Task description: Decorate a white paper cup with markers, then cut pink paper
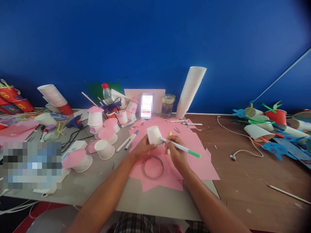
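"Two hands in front of you: what are they holding?"

"My left hand [145, 147] has its fingers curled around a white paper cup [153, 133], keeping it tilted above the pink paper [191, 165]. My right hand [177, 150] pinches a white marker [182, 148] with a green end."

"Where does the tip point?"

"At the side of the cup, low down, beside some faint marks. It's too small for me to tell whether it touches."

"And what lies around you?"

"Nearest to me on the paper is a thin round ring [153, 178]. A yellow pen [170, 133] lies just behind my right hand, partly hidden by it. Left of the cup, two capped pens [128, 141] lie side by side, and farther left a bare white cup [105, 149] sits upside down near others topped with pink discs [74, 158]."

"Behind all that?"

"A lidded jar [167, 106], with a tall leaning stack of cups [191, 90] to its right, before the blue wall [155, 42]. Off to my right, a white cable [243, 151] curls on the brown tabletop [243, 187]."
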{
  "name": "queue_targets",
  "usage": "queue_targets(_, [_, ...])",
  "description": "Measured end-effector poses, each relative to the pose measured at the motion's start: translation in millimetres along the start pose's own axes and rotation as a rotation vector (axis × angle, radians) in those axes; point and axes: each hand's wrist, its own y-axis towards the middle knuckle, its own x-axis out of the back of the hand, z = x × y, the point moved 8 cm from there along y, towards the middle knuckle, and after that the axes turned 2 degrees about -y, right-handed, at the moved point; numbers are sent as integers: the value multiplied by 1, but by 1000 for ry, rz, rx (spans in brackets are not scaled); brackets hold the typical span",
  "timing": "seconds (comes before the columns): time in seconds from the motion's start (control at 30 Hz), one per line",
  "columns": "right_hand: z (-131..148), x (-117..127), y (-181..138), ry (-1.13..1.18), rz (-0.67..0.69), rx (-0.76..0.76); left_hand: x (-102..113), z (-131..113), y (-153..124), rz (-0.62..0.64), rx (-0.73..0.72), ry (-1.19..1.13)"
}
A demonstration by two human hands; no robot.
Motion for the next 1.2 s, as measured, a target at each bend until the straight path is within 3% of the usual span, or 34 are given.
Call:
queue_targets(0.5, [-16,3,1,177,-10,-41,1,0,0,-14,5,-17])
queue_targets(1.2, [8,-7,-7,-46,78,68,7,10,4,-53,-15,-175])
